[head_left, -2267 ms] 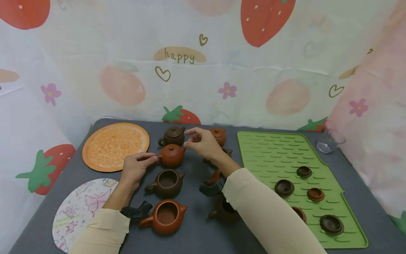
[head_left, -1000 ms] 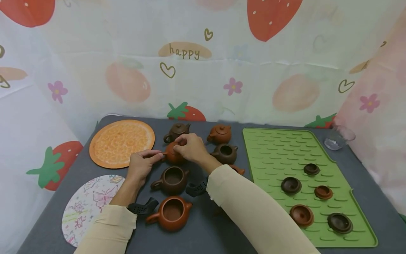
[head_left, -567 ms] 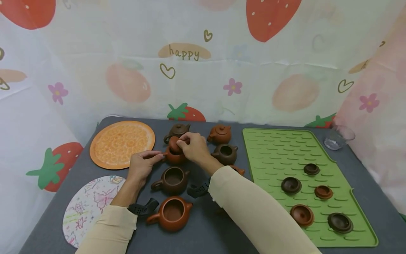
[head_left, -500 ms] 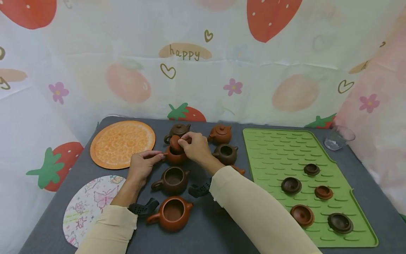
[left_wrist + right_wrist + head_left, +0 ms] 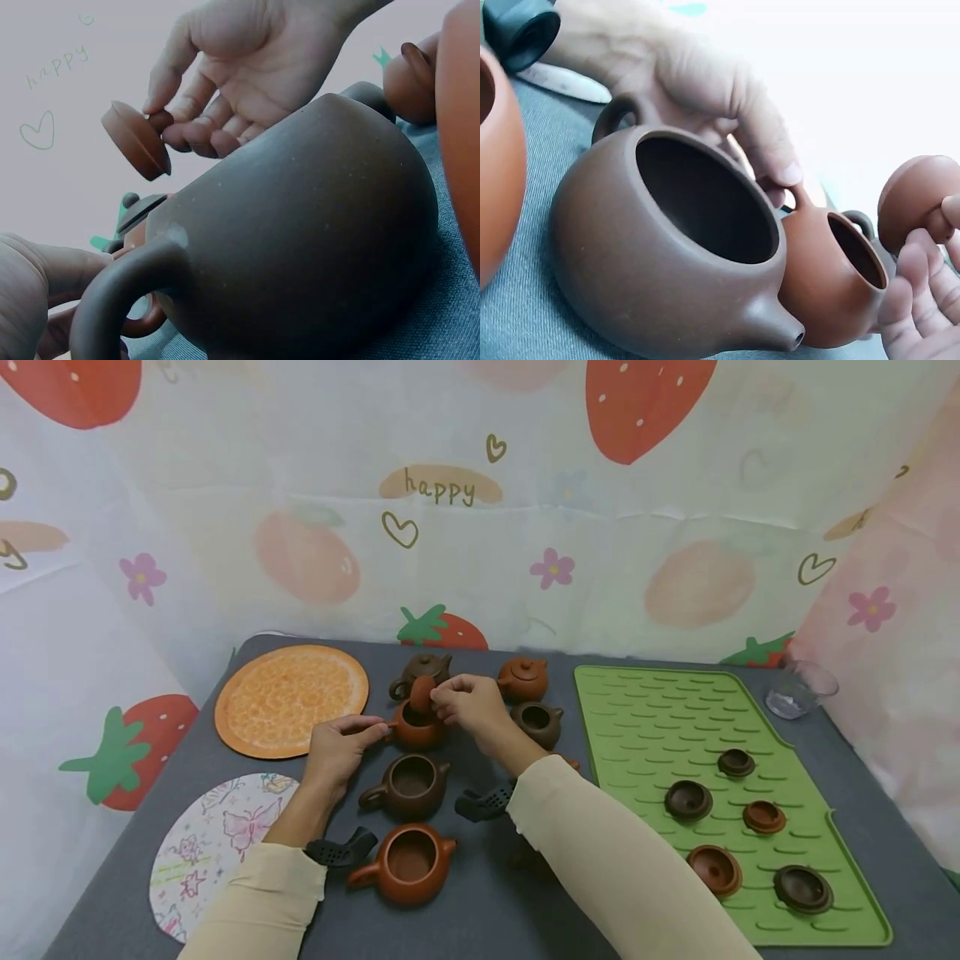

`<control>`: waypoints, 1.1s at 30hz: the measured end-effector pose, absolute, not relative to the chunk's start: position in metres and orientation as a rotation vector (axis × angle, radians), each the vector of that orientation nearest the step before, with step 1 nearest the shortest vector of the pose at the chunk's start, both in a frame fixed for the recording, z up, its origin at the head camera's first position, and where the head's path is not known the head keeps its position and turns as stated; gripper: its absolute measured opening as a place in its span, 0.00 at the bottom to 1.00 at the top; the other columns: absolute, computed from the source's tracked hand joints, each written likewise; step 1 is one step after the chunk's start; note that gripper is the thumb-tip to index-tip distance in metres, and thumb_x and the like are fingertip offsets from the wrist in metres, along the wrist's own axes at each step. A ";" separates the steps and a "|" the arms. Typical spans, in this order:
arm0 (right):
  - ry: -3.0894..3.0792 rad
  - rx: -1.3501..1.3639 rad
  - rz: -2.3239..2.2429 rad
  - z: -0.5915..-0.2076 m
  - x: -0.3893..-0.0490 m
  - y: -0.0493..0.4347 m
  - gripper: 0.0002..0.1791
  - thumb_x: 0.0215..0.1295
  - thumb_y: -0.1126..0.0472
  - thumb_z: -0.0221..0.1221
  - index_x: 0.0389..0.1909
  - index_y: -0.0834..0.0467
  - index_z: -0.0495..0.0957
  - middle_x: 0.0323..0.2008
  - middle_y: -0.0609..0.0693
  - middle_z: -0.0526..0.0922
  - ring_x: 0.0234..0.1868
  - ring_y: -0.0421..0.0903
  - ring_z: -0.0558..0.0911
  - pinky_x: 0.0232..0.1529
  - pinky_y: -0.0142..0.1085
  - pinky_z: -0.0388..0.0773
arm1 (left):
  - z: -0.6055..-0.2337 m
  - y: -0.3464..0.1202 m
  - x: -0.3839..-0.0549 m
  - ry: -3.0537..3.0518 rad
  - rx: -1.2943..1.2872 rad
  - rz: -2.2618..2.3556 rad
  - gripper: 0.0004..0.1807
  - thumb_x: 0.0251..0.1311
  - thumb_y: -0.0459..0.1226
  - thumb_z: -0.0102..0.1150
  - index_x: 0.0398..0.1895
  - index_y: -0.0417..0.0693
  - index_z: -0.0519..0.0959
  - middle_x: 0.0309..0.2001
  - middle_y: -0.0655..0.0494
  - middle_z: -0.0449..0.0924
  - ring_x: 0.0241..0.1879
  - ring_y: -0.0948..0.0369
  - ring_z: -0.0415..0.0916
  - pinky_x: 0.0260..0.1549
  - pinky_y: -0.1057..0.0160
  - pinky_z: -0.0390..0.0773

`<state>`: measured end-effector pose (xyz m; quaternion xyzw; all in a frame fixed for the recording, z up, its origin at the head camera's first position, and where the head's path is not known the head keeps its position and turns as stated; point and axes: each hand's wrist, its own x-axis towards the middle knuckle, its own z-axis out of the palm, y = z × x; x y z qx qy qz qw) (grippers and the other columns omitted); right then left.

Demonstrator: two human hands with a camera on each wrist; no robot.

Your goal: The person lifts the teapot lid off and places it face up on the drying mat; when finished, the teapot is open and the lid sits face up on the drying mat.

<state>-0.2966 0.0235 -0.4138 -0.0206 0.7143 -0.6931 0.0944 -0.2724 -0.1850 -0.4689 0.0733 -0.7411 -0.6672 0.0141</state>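
Observation:
With thumb and fingers my left hand point(image 5: 335, 752) pinches the handle of a small reddish-brown teapot point(image 5: 415, 732), which stands uncovered on the cloth. Its lid point(image 5: 422, 693) is tilted on edge just above the opening, and my right hand point(image 5: 480, 712) holds it by the knob. In the left wrist view the lid point(image 5: 133, 142) is off the pot, knob towards the right palm. The right wrist view shows the pot's dark opening point(image 5: 855, 251) and the left thumb on its handle. A dark brown open teapot point(image 5: 408, 785) stands nearer, a lidded dark one point(image 5: 426, 668) behind.
An open orange teapot point(image 5: 408, 868) stands nearest. To the right are a lidded orange teapot point(image 5: 523, 678) and an open dark one point(image 5: 538, 727); others are partly under the right sleeve. Several upturned lids lie on the green mat point(image 5: 645, 735). Round mats point(image 5: 292, 702) lie left, a glass point(image 5: 798, 689) right.
My right hand has gone to the reddish-brown teapot, gripped its lid and lifted it off. Over the last half second it has drawn the lid slightly right and tipped it. The left hand keeps the handle.

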 end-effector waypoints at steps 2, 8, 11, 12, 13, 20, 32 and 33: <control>2.010 -0.052 -2.131 -0.414 -0.297 0.025 0.07 0.67 0.64 0.60 0.42 0.63 0.77 0.33 0.58 0.81 0.31 0.50 0.80 0.36 0.39 0.79 | -0.469 -0.185 -0.273 -2.309 0.215 -2.067 0.17 0.56 0.38 0.70 0.44 0.35 0.84 0.34 0.58 0.83 0.31 0.63 0.75 0.28 0.67 0.75; 1.630 -0.114 -2.270 -0.413 -0.296 0.030 0.25 0.73 0.68 0.47 0.70 0.54 0.65 0.29 0.57 0.76 0.25 0.48 0.75 0.32 0.39 0.76 | -0.468 -0.185 -0.272 -2.324 0.205 -2.052 0.16 0.57 0.38 0.69 0.44 0.35 0.84 0.34 0.57 0.82 0.31 0.63 0.75 0.27 0.67 0.74; 1.381 -0.124 -2.332 -0.413 -0.295 0.032 0.26 0.75 0.67 0.42 0.73 0.53 0.60 0.31 0.56 0.73 0.25 0.47 0.73 0.34 0.39 0.75 | -0.468 -0.185 -0.272 -2.331 0.209 -2.047 0.17 0.57 0.38 0.70 0.45 0.35 0.84 0.34 0.56 0.82 0.31 0.62 0.75 0.27 0.67 0.75; 1.304 -0.116 -2.350 -0.413 -0.295 0.032 0.26 0.75 0.65 0.41 0.73 0.54 0.59 0.32 0.55 0.72 0.26 0.47 0.73 0.34 0.39 0.75 | -0.468 -0.184 -0.272 -2.329 0.211 -2.048 0.17 0.57 0.38 0.70 0.44 0.35 0.84 0.34 0.56 0.82 0.31 0.62 0.75 0.27 0.67 0.75; 1.240 -0.102 -2.365 -0.413 -0.294 0.032 0.25 0.76 0.62 0.42 0.72 0.55 0.60 0.32 0.54 0.71 0.26 0.47 0.72 0.35 0.39 0.75 | -0.468 -0.184 -0.272 -2.326 0.217 -2.049 0.16 0.56 0.38 0.70 0.44 0.36 0.84 0.34 0.56 0.82 0.31 0.61 0.76 0.27 0.67 0.75; 1.262 -0.078 -2.374 -0.410 -0.290 0.035 0.20 0.71 0.53 0.55 0.56 0.60 0.69 0.30 0.53 0.74 0.24 0.46 0.73 0.35 0.38 0.76 | -0.468 -0.182 -0.272 -2.310 0.200 -2.062 0.17 0.57 0.37 0.70 0.44 0.34 0.84 0.33 0.56 0.83 0.31 0.60 0.77 0.27 0.67 0.75; 1.682 -0.266 -2.232 -0.396 -0.279 0.042 0.26 0.65 0.67 0.61 0.64 0.62 0.69 0.46 0.60 0.81 0.37 0.51 0.82 0.42 0.40 0.78 | -0.469 -0.184 -0.272 -2.318 0.216 -2.048 0.17 0.56 0.39 0.70 0.44 0.36 0.84 0.33 0.57 0.82 0.31 0.62 0.75 0.27 0.68 0.74; 1.726 -0.283 -2.207 -0.395 -0.278 0.042 0.27 0.65 0.67 0.62 0.64 0.62 0.68 0.47 0.60 0.81 0.37 0.51 0.82 0.43 0.42 0.77 | -0.469 -0.185 -0.271 -2.317 0.222 -2.050 0.16 0.56 0.39 0.70 0.44 0.36 0.84 0.33 0.57 0.82 0.31 0.62 0.75 0.26 0.68 0.74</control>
